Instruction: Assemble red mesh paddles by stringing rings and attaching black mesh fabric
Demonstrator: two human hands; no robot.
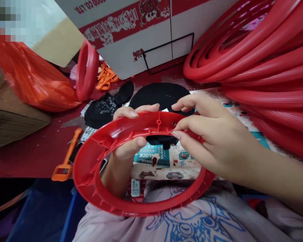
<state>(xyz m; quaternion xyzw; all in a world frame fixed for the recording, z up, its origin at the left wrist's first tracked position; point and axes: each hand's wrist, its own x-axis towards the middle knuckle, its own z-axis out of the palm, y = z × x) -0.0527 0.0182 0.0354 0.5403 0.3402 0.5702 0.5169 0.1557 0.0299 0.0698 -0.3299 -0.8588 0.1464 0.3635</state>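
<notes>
Head view showed the left hand [127, 134] clamped on the far rim of a red plastic ring [91, 181], above the lap; the right hand [207, 134] pinched that rim beside it, near stacked red hoops [267, 67]

Even, fairly bright indoor light falls from above, giving soft, weak shadows under the red ring [141, 161] held at the centre. Its upper rim carries mild shiny highlights, and the stacked red hoops [262, 60] to the right of the ring show long pale streaks of glare. Wide-angle distortion bends those hoops and the cardboard box [141, 30] behind the ring. The far upper-left corner is pixelated. Below and left of the ring, the space under the table [27, 158] is dark. The ring is sharp; red tones look heavily saturated.
</notes>
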